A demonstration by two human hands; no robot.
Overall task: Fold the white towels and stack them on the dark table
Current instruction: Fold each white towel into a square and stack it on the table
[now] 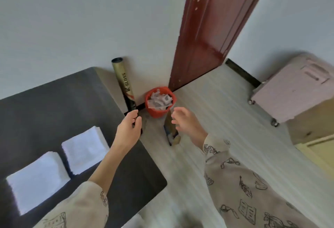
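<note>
**Kid:** What is this room like?

**Me:** It has a big pale wall (pixel 72 20) and a tall red-brown door (pixel 207 38). The floor (pixel 226 119) is light with stripes. On my left is the dark table (pixel 45 101). Far on my right a pink suitcase (pixel 292 90) lies on its side.

**Kid:** Where are the towels?

**Me:** Two folded white towels sit flat on the dark table, next to each other with a thin gap between. The nearer towel (pixel 38 179) is low on my left. The farther towel (pixel 85 148) is just past it. I think they lie side by side, not on top of each other, so the stacking is not done.

**Kid:** What are your hands doing?

**Me:** My left hand (pixel 128 130) hangs over the table's edge. Its fingers are loose and a bit curled, and they hold nothing. My right hand (pixel 186 123) is out over the floor, fingers spread and bent, holding nothing too. They are up and free, so I guess I am between towels, maybe turning to get another.

**Kid:** What are the small things?

**Me:** A gold tube (pixel 124 85) leans on the wall so it stands up. A red bin (pixel 160 102) full of paper sits in the corner by the door.
</note>
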